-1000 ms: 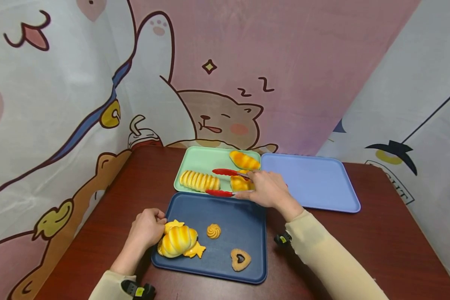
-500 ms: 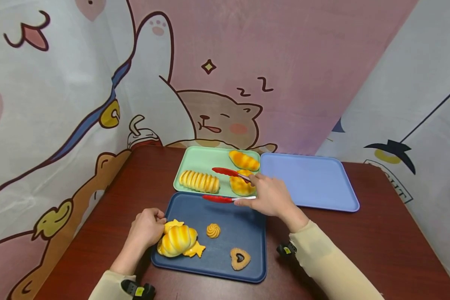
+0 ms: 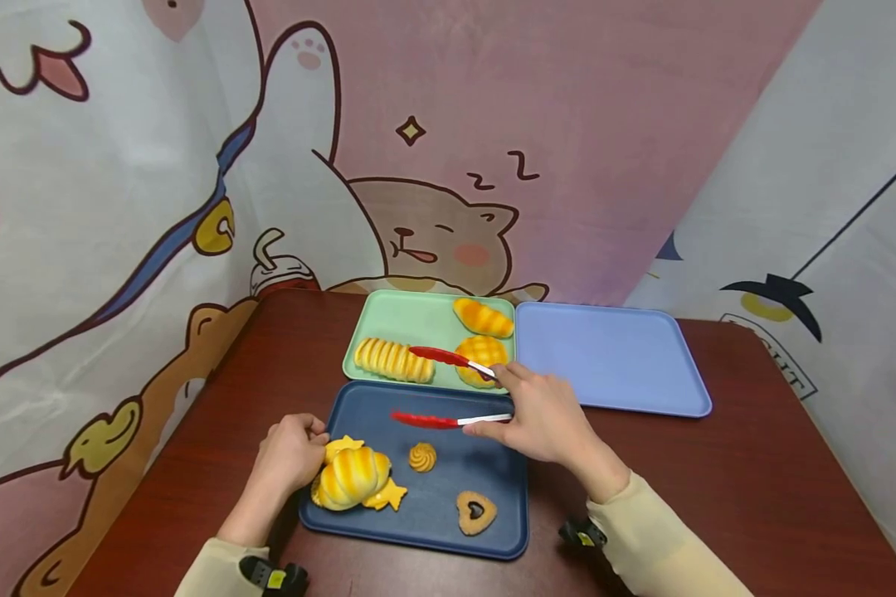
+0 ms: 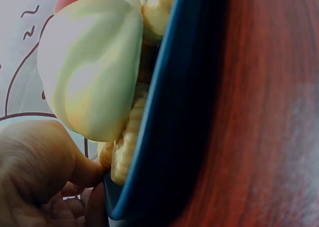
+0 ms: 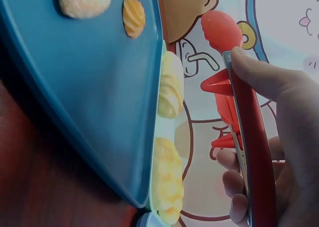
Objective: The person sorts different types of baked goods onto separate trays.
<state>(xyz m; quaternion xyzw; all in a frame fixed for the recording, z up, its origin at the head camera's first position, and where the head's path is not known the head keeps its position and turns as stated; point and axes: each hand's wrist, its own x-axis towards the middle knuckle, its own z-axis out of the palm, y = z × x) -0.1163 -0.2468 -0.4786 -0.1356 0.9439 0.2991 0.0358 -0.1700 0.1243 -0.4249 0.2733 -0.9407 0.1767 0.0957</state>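
Note:
My left hand (image 3: 287, 454) pinches the left rim of a dark blue tray (image 3: 448, 497), thumb on top and fingers curled at the edge in the left wrist view. Beside it a ridged, croissant-like bun (image 3: 354, 478) lies over yellow star-ended cookies (image 3: 394, 495). My right hand (image 3: 552, 423) grips red-tipped tongs (image 5: 254, 152); their arms are spread, with nothing between the tips. One tip hangs over the dark blue tray, while the other overlaps the green tray (image 3: 411, 311) near a round scored bun (image 3: 474, 365).
A swirl cookie (image 3: 421, 458) and a heart-shaped cookie (image 3: 474, 513) lie on the dark blue tray. The green tray behind also bears a long ridged loaf (image 3: 392, 360) and an oval roll (image 3: 484, 317). A light blue tray (image 3: 612, 356) stands at the back right.
My right hand has drawn the tongs back from the round bun toward me, and their arms have spread wider. The bun stays on the green tray. My left hand holds its place.

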